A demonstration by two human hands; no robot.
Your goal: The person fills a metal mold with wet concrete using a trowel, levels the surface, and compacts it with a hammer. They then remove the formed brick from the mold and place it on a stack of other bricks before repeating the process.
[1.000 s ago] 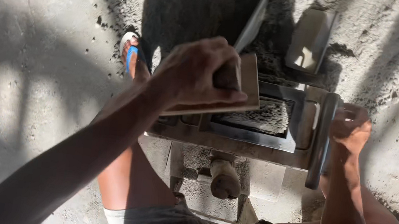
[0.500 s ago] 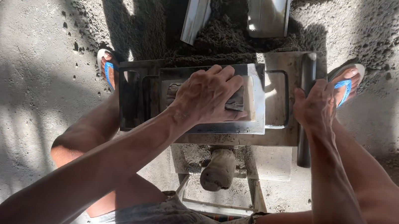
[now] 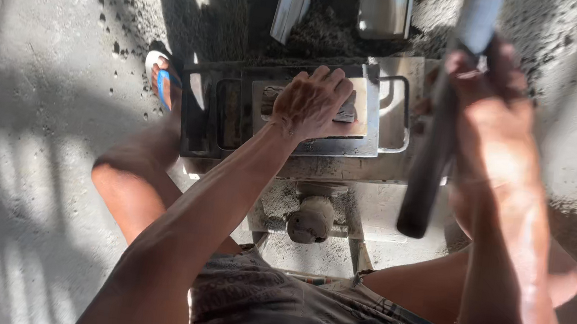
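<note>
Hands of a person worked a small metal block press (image 3: pixel 288 162) standing on a sandy concrete floor (image 3: pixel 29 154), seen from above. The left hand (image 3: pixel 312 103) lay palm down, fingers curled around the handle of a flat board (image 3: pixel 351 122) that rested inside the rectangular mould frame (image 3: pixel 211 113) on top of the press. The right hand (image 3: pixel 497 81) was closed around a long dark lever (image 3: pixel 426 170), lifted clear of the press and blurred.

Judging by this, the mould seemed filled and levelled, with the board seated on it; pressing and releasing the block looked still to come.

The board hid the mould's contents. The lever's upper end ran out of view, and its pivot was behind the right arm. A sandalled foot (image 3: pixel 164 86) showed left of the press; the other was hidden. A heap of damp mix (image 3: pixel 324 36) and a metal tray (image 3: pixel 386 7) lay beyond, partly cut off.
</note>
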